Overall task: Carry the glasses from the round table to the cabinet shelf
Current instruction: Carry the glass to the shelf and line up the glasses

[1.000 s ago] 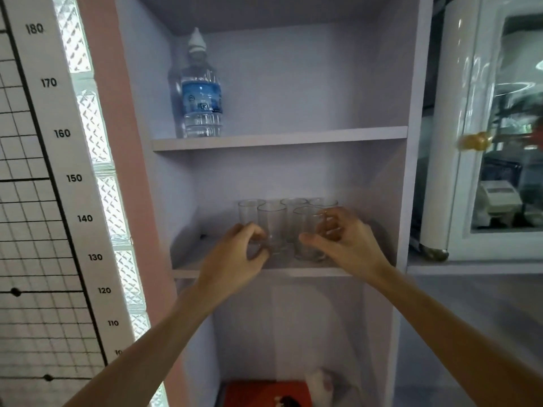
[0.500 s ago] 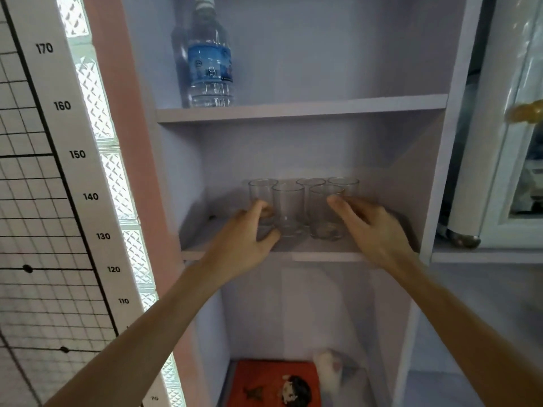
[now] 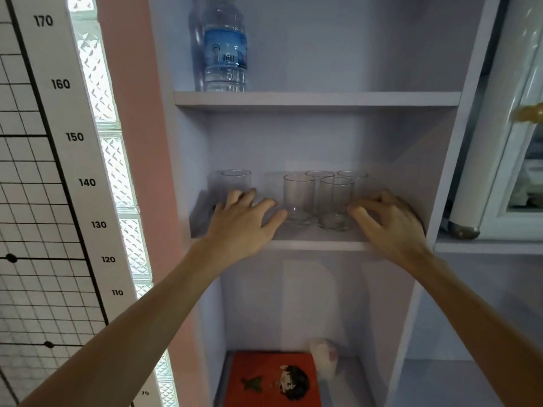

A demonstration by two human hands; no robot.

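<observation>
Several clear glasses stand on the cabinet's middle shelf [image 3: 317, 245]. One glass [image 3: 236, 181] stands alone at the left. The others cluster to its right, with two in front [image 3: 298, 198] [image 3: 335, 201] and two behind. My left hand [image 3: 246, 223] lies palm down, fingers spread, its fingertips in front of the base of the left glass and its thumb near the front middle glass. My right hand [image 3: 390, 221] rests at the shelf's right end, fingers loosely curled beside the front right glass, holding nothing.
A water bottle [image 3: 224, 45] stands on the upper shelf. A red box [image 3: 273, 380] and a pale object [image 3: 323, 352] lie in the bottom compartment. A height chart [image 3: 58, 142] hangs at the left. A white glass-door cabinet [image 3: 514, 171] stands at the right.
The leftmost glass has shifted left, away from the cluster. Both hands have let go of the front glasses and spread apart toward the shelf's ends.
</observation>
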